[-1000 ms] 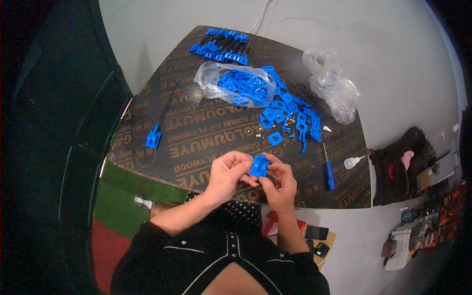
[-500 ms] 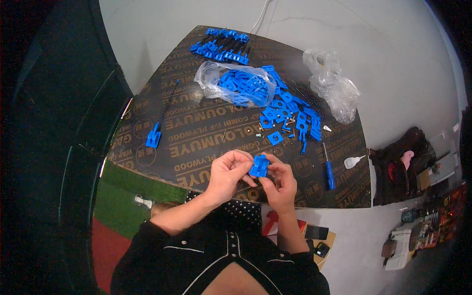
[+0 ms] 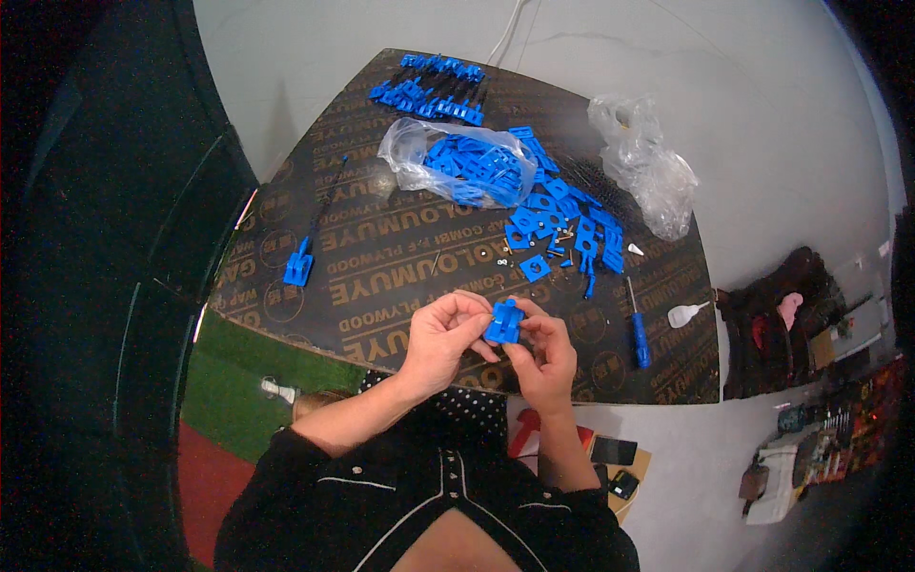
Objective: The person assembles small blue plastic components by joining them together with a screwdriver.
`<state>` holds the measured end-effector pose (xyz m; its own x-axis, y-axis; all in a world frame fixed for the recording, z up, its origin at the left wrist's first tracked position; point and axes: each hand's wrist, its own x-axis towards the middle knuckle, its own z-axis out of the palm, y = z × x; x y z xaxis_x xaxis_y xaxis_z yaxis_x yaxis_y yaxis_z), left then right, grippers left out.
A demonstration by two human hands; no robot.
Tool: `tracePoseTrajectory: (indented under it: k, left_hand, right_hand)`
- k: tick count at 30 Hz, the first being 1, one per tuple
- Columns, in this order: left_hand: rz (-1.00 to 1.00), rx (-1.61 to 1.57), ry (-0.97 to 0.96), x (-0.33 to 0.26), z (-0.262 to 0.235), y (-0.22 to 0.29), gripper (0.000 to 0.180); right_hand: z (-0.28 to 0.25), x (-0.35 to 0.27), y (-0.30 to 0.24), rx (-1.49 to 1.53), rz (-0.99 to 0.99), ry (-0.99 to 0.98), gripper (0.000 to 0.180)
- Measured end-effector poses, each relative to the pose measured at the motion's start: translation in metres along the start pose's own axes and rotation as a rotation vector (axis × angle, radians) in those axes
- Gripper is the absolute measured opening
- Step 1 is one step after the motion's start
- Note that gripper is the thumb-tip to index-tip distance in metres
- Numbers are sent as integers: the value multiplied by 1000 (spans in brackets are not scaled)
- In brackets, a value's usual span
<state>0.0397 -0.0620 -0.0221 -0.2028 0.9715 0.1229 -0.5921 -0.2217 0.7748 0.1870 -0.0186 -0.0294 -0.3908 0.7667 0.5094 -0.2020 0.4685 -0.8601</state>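
Observation:
Between my two hands, just above the table's near edge, is a small blue plastic bracket [image 3: 502, 324] with raised ribs. My left hand [image 3: 446, 334] pinches its left side between thumb and fingers. From the right, my right hand [image 3: 543, 355] grips it with the thumb below and the fingers curled behind. Beyond the hands lie loose blue plates with round holes [image 3: 535, 268] and small metal screws [image 3: 565, 259]. A screwdriver with a blue handle [image 3: 640, 341] rests right of my right hand.
An open clear bag of blue parts [image 3: 477, 167] lies mid-table, with rows of blue-and-black assemblies [image 3: 429, 91] behind it. One more assembly [image 3: 298, 265] is at left. A crumpled plastic bag [image 3: 648, 172] and a small white bottle [image 3: 682, 315] sit at right on the dark plywood table [image 3: 381, 315].

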Motion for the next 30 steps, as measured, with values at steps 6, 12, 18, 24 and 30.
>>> tracePoseTrajectory:
  k: [6, 12, 18, 24, 30]
  left_hand:
    - [-6, 7, -4, 1, -1, -1, 10]
    - [-18, 3, -14, 0, -2, -1, 11]
    - [-7, 8, -26, 0, -2, -1, 12]
    - [-5, 16, -25, 0, -3, -2, 12]
    - [33, 60, -18, 0, -2, -3, 8]
  right_hand:
    - [-1, 1, 1, -11, 4, -7, 28]
    - [0, 1, 0, -12, 19, -4, 28]
    - [-1, 0, 2, -38, 14, 3, 27]
    - [0, 0, 1, -26, 23, -2, 28]
    - [-1, 1, 2, -46, 3, -11, 27]
